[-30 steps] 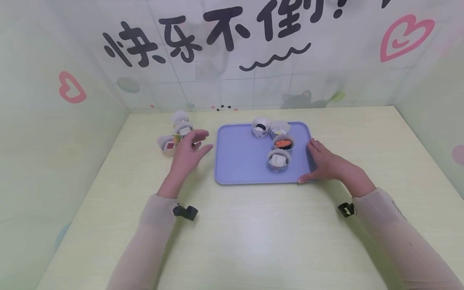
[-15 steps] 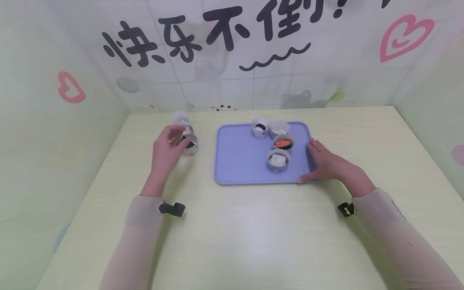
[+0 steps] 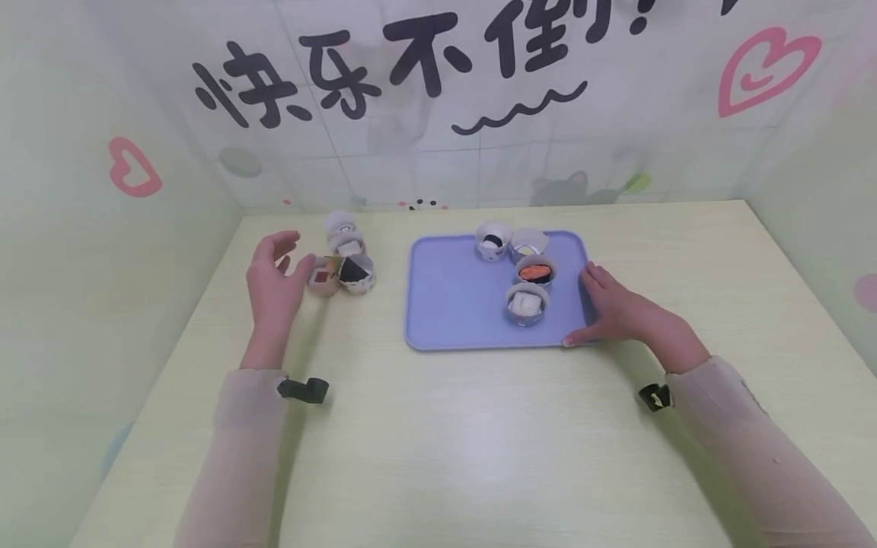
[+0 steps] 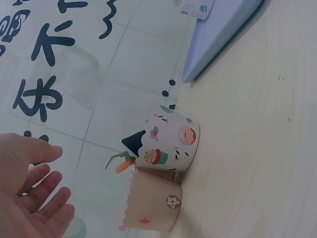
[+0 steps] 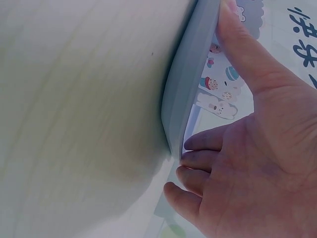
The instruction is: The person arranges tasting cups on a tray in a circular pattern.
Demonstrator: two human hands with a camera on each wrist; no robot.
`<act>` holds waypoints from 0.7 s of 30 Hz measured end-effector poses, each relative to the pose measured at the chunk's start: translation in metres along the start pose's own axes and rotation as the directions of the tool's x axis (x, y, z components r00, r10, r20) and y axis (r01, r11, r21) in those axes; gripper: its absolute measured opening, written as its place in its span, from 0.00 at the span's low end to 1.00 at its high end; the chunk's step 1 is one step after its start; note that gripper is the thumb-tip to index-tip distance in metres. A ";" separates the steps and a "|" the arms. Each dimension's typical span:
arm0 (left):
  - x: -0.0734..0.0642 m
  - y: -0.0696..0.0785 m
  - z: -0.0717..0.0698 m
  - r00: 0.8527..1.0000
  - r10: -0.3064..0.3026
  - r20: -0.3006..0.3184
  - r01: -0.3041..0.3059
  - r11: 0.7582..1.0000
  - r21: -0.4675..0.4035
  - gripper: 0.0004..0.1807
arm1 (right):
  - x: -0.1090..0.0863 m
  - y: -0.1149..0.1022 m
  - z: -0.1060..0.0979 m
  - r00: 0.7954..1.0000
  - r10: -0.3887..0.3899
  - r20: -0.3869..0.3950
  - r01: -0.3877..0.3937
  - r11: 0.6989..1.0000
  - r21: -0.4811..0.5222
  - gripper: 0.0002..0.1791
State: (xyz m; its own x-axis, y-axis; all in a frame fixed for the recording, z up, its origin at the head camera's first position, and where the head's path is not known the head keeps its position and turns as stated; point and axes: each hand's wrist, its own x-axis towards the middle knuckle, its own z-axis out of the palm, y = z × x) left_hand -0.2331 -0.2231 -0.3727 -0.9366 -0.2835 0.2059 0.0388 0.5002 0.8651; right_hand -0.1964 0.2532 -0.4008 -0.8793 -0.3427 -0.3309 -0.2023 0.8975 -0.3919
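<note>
My left hand (image 3: 272, 288) hovers at the left of a group of paper cups, fingers loosely bent and nothing in it. Its thumb points at a tan paper cup (image 4: 152, 204) holding a dark red piece with an orange and green bit. Touching that cup is a white printed cup (image 4: 174, 139) with a black triangular piece (image 3: 353, 271). My right hand (image 3: 622, 310) rests along the right edge of the blue tray (image 3: 448, 304), thumb at the front corner. In the right wrist view its thumb lies over the rim and the fingertips touch the side.
Behind the near cups stand a cup with a white piece (image 3: 348, 245) and another pale cup (image 3: 339, 223). On the tray's right half are several cups, one with an orange-topped sushi piece (image 3: 534, 272) and one with a white block (image 3: 526, 304). A printed wall rises behind the table.
My left hand has moved left, off the cup with the black triangle and past the tan cup, uncovering both. The right hand and the tray stay put.
</note>
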 end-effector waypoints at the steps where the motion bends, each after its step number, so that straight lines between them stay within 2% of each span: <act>1: 0.001 -0.002 -0.001 1.000 -0.007 -0.009 0.007 1.000 0.003 0.26 | 0.000 0.000 0.000 1.000 0.000 -0.001 0.000 1.000 0.001 0.74; 6: 0.002 -0.010 -0.006 0.999 -0.052 -0.013 0.052 0.999 0.008 0.30 | -0.001 0.000 0.000 1.000 0.002 -0.001 -0.002 1.000 0.002 0.74; 15: 0.002 -0.022 -0.007 0.982 -0.174 0.077 0.176 0.984 -0.015 0.39 | -0.002 0.000 -0.001 1.000 -0.001 0.001 0.001 1.000 0.012 0.74; 21: 0.002 -0.029 -0.004 0.971 -0.201 0.126 0.205 0.979 -0.016 0.46 | -0.002 0.000 -0.001 1.000 -0.009 -0.008 0.009 1.000 0.016 0.73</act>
State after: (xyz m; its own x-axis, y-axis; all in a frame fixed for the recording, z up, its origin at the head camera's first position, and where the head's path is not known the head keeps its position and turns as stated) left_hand -0.2343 -0.2413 -0.3958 -0.9615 -0.2729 -0.0318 -0.1485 0.4185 0.8960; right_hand -0.1947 0.2543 -0.3989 -0.8809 -0.3485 -0.3203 -0.2034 0.8898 -0.4086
